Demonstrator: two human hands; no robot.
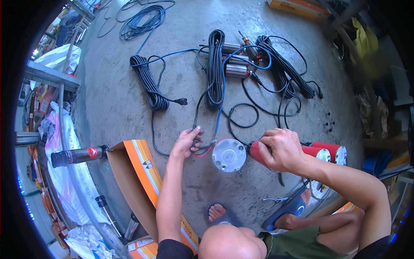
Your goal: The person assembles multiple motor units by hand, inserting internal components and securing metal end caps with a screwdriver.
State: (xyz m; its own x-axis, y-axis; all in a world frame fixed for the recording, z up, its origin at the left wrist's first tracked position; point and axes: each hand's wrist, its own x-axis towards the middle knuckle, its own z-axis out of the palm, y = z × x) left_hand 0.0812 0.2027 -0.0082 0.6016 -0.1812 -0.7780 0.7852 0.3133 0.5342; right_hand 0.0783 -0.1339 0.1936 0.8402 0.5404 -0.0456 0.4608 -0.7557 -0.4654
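My left hand [186, 142] is closed round the end of a black cable [197, 113], near a short bit of red wire. Close to its right stands a cylindrical motor [229, 155] with a round silver end cap, and a blue cable runs down to its edge. My right hand [281, 149] grips a red cylinder [257, 152] lying tilted on the floor; the palm hides much of it. Beyond that hand lie more red cylinders [324, 147] with silver ends. A coiled black cable [214, 71] rests ahead, beside several motor armatures [237, 70] with copper windings.
More coiled cables [149, 84] and a blue cable coil [144, 22] lie on the concrete floor. An open orange cardboard box [140, 168] stands by my left forearm, with a black cylinder [79, 156] past it. Pliers [276, 203] lie by my sandalled foot. Metal shelving [51, 74] lines the left.
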